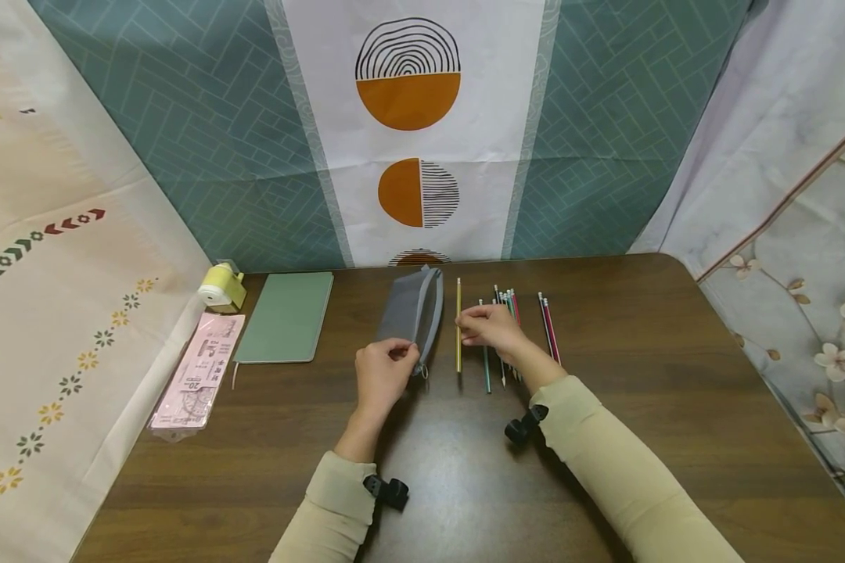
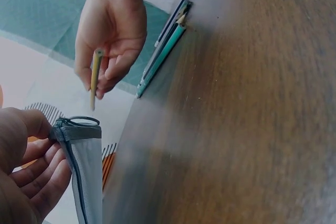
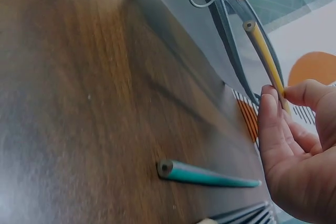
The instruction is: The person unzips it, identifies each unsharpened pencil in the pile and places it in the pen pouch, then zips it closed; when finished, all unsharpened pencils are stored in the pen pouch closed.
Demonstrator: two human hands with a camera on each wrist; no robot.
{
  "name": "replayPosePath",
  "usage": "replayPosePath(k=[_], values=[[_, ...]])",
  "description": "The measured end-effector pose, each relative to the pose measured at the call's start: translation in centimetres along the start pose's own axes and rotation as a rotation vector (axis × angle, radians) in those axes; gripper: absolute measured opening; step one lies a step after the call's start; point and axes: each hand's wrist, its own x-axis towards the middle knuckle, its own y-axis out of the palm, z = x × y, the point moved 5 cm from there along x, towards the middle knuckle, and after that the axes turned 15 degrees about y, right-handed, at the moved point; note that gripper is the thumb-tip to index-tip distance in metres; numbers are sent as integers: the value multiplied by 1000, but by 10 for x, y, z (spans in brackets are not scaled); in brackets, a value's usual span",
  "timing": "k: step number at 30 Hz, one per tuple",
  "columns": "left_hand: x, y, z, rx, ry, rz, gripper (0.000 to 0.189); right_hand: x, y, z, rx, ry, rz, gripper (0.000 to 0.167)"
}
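Observation:
A grey zippered pencil case [image 1: 399, 306] stands at the back middle of the table, its zip side gaping. My left hand [image 1: 383, 374] pinches its near end by the zip; in the left wrist view the thumb and fingers hold the fabric edge near the zip ring [image 2: 84, 121]. Just right of the case, my right hand [image 1: 491, 327] pinches a yellow pencil [image 1: 458, 344] between thumb and fingers, lifted off the table. In the right wrist view the pencil's flat end points toward the case opening. A teal pencil [image 3: 210, 176] lies on the table below this hand.
Several pencils [image 1: 503, 375] lie in a group partly behind the right hand, with a few more pencils [image 1: 549, 328] to their right. At the left are a green notebook [image 1: 286, 317], a pink package [image 1: 195, 375] and a small yellow-and-white object [image 1: 222, 288].

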Motion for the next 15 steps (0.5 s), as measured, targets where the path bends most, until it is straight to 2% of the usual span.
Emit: replayPosePath(k=[15], values=[[-1, 3, -4, -23, 21, 48, 7, 16, 21, 1, 28, 23, 4, 30]])
